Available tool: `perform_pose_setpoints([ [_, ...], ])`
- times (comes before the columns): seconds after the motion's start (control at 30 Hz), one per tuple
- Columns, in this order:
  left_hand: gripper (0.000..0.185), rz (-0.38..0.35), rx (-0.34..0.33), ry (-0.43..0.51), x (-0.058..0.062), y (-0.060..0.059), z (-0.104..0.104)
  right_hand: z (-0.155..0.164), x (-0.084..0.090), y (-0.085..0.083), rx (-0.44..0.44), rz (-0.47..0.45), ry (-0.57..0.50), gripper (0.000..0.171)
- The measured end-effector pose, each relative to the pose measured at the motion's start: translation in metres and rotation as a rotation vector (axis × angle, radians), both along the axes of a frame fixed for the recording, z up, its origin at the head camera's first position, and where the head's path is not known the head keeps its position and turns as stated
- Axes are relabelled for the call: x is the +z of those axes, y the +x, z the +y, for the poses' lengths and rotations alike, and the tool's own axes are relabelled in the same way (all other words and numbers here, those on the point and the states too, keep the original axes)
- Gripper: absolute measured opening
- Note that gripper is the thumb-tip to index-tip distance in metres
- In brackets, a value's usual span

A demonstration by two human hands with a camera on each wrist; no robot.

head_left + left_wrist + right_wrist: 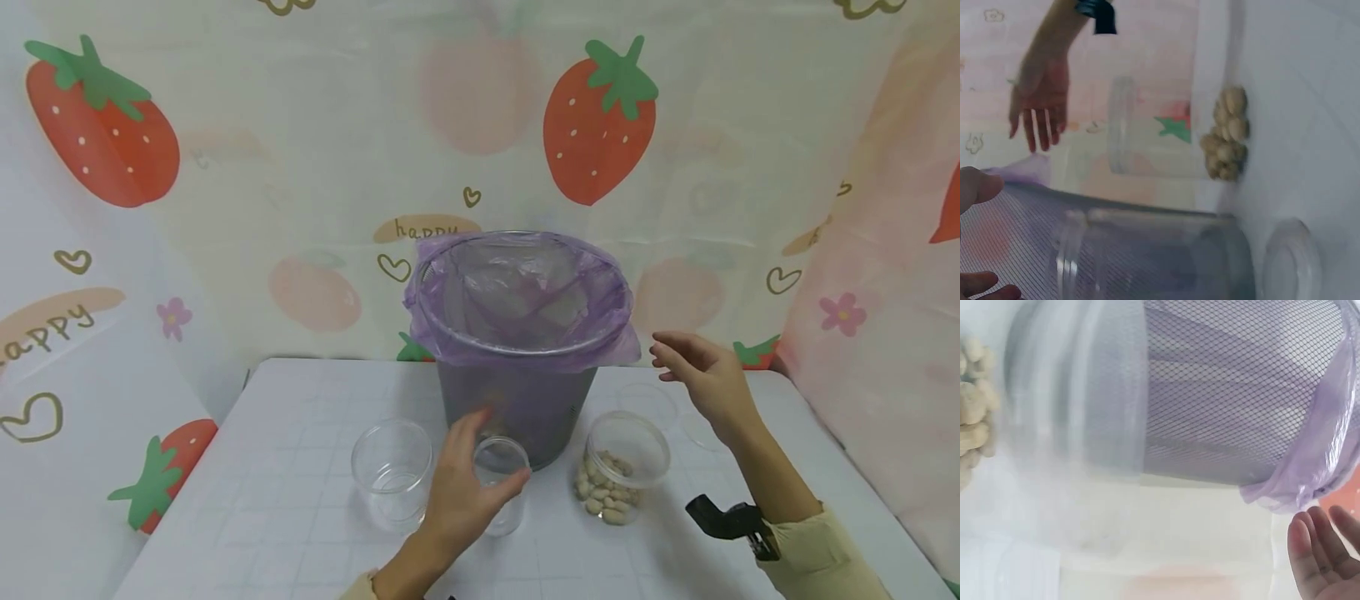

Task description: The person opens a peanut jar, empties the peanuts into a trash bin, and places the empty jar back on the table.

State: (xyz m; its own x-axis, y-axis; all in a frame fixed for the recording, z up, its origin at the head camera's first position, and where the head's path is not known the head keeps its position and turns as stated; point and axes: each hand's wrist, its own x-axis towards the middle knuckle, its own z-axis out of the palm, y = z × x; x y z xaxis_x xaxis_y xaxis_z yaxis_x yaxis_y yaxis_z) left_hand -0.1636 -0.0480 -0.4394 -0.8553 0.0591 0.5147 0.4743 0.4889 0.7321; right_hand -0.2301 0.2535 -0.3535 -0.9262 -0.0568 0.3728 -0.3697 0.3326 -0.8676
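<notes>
My left hand (491, 454) grips a small clear empty jar (501, 487) standing on the white table (300, 517), just in front of a mesh bin (517, 400) lined with a purple bag (517, 292). In the left wrist view its fingers (979, 187) flank that jar (1147, 256). My right hand (663, 358) hovers with straight fingers beside the bin's right rim and holds nothing. Below it stands a clear jar of peanuts (618, 475). The right wrist view shows the fingertips (1319, 556) near the bag's edge (1316, 462).
A second empty clear jar (392, 471) stands left of the held one. Clear lids (648, 400) lie on the table behind the peanut jar. A strawberry-print curtain (600, 117) surrounds the table on three sides.
</notes>
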Motion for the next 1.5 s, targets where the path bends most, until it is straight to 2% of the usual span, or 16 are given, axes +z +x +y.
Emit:
perform_pose_setpoints([
  [0.1,0.075,-0.003,-0.054,0.028,0.006,0.002,0.007,0.004,-0.007,0.008,-0.002,0.010,0.061,0.032],
  [0.2,0.074,-0.077,-0.156,0.065,0.010,0.004,0.013,0.009,-0.016,0.015,0.019,0.019,0.087,0.032],
  [0.33,0.074,-0.173,-0.289,0.094,0.008,0.003,0.021,0.013,-0.030,0.022,0.058,0.019,0.108,0.032],
  [0.47,0.074,-0.248,-0.371,0.102,0.005,0.004,0.032,0.018,-0.043,0.028,0.066,-0.007,0.155,0.038],
  [0.53,0.073,-0.258,-0.379,0.096,0.004,0.005,0.039,0.020,-0.049,0.030,0.074,-0.019,0.164,0.040],
  [0.7,0.072,-0.225,-0.382,0.085,0.004,0.010,0.055,0.027,-0.063,0.036,0.104,-0.031,0.160,0.046],
  [0.77,0.073,-0.238,-0.388,0.086,0.002,0.010,0.060,0.031,-0.069,0.038,0.119,-0.041,0.154,0.049],
  [0.87,0.075,-0.277,-0.395,0.104,-0.006,0.008,0.068,0.035,-0.078,0.039,0.157,-0.060,0.133,0.052],
  [1.17,0.085,-0.390,-0.326,0.151,-0.036,-0.004,0.090,0.040,-0.106,0.045,0.251,-0.157,0.084,0.067],
  [1.37,0.091,-0.470,-0.333,0.218,-0.045,-0.010,0.097,0.038,-0.120,0.045,0.281,-0.261,0.071,0.079],
  [1.5,0.094,-0.523,-0.346,0.246,-0.048,-0.016,0.100,0.037,-0.126,0.044,0.295,-0.294,0.056,0.084],
])
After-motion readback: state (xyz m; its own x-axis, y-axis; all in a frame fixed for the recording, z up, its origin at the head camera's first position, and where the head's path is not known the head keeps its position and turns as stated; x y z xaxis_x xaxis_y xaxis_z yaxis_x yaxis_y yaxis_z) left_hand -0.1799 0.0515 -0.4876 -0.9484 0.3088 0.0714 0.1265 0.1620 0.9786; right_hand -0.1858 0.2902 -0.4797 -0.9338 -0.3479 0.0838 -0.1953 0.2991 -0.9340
